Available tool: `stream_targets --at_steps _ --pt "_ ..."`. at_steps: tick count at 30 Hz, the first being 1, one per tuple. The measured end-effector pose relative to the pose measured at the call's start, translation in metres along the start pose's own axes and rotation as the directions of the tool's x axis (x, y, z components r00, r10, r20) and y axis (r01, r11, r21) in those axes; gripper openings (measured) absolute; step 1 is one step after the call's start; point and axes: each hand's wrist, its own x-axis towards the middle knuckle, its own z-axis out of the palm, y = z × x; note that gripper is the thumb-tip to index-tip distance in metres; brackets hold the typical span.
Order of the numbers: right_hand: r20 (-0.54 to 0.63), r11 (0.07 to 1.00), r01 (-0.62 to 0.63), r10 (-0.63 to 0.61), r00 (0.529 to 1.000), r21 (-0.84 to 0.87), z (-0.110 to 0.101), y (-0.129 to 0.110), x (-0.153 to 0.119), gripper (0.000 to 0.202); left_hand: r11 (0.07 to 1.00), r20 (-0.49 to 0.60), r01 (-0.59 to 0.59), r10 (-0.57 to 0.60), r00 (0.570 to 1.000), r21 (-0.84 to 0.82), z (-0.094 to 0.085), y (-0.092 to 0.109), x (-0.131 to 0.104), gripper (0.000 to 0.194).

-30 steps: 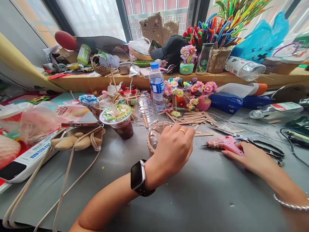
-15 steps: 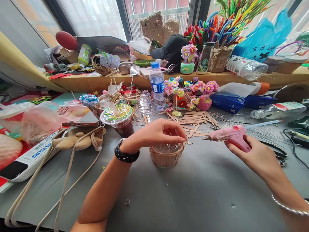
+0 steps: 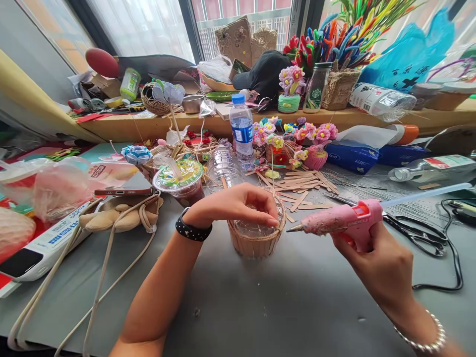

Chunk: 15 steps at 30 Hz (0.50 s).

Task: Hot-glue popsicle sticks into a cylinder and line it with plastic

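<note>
A small round basket [image 3: 255,242] sided with wooden sticks, with twine round its rim and clear plastic inside, stands on the grey table [image 3: 290,307]. My left hand [image 3: 249,204] reaches over it, fingers pinched together at the right part of the twine rim. My right hand [image 3: 375,258] is wrapped round the handle of a pink glue gun [image 3: 334,220]. The gun's metal nozzle points left, just right of the basket and apart from it. A pale glue stick juts from its rear.
Loose wooden sticks [image 3: 305,183] lie behind the basket. Black scissors [image 3: 420,235] and a cable [image 3: 459,267] are at the right. A lidded drink cup [image 3: 178,178], a water bottle [image 3: 241,131] and a phone [image 3: 124,187] stand or lie behind and left.
My right hand has brought the glue gun left, closer to the basket. The fingertips of my left hand have shifted slightly left and down on the rim. The scissors and cable show more.
</note>
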Motion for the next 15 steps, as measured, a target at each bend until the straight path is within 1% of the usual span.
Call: stream_targets --at_steps 4,12,15 --pt "0.001 1.000 -0.016 0.016 1.000 -0.009 0.0017 -0.0025 -0.0038 0.034 0.999 -0.008 0.023 -0.023 1.000 -0.043 0.0001 -0.0008 0.0006 0.005" --pt "-0.001 0.999 0.043 -0.043 0.999 -0.032 0.0042 -0.0002 -0.0056 0.028 0.999 0.001 0.013 -0.013 1.000 -0.039 0.0002 -0.0001 0.0007 0.005" --pt "0.015 0.998 0.053 -0.053 0.998 -0.032 0.0041 -0.0005 -0.0068 0.024 0.999 0.005 0.012 -0.012 1.000 -0.041 0.0001 -0.0005 0.0005 0.005"
